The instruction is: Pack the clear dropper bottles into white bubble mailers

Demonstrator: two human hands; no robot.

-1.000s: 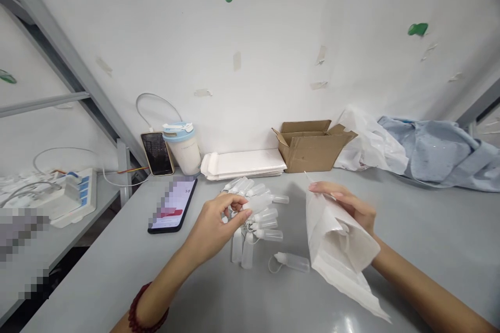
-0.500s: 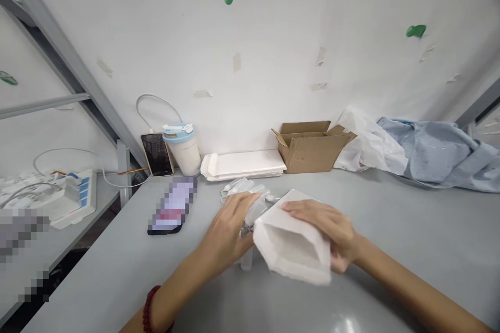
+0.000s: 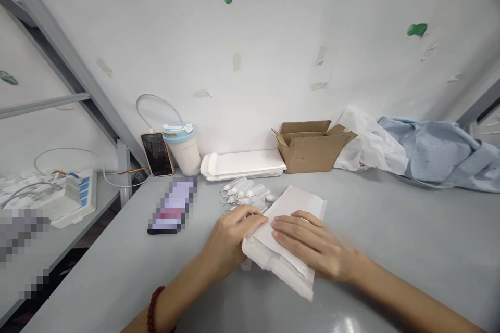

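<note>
A white padded envelope (image 3: 296, 200) lies tilted between my hands, its mouth towards me with the flap edge spread out and the opening flattened. My left hand (image 3: 236, 234) pinches its left edge, thumb and fingers closed near the mouth. Across the top face lie the long fingers of my right hand (image 3: 312, 244), which holds the right side; its thumb is hidden. Behind my left hand is a heap of small clear plastic bottles (image 3: 244, 190) with ring-like ends, partly covered by the envelope and the hand.
White envelopes (image 3: 246, 163) are stacked against the wall, beside an open cardboard box (image 3: 312, 153). To the left stand a lidded cup (image 3: 185, 151) and a phone (image 3: 157, 153) on a cable; another phone (image 3: 172, 208) lies nearer. A white plastic bag (image 3: 369, 143) and blue cloth (image 3: 437, 151) are right.
The envelope's mouth, wide open before, is now flattened. My right hand has moved onto its top face, and my left hand has closed on the left edge.
</note>
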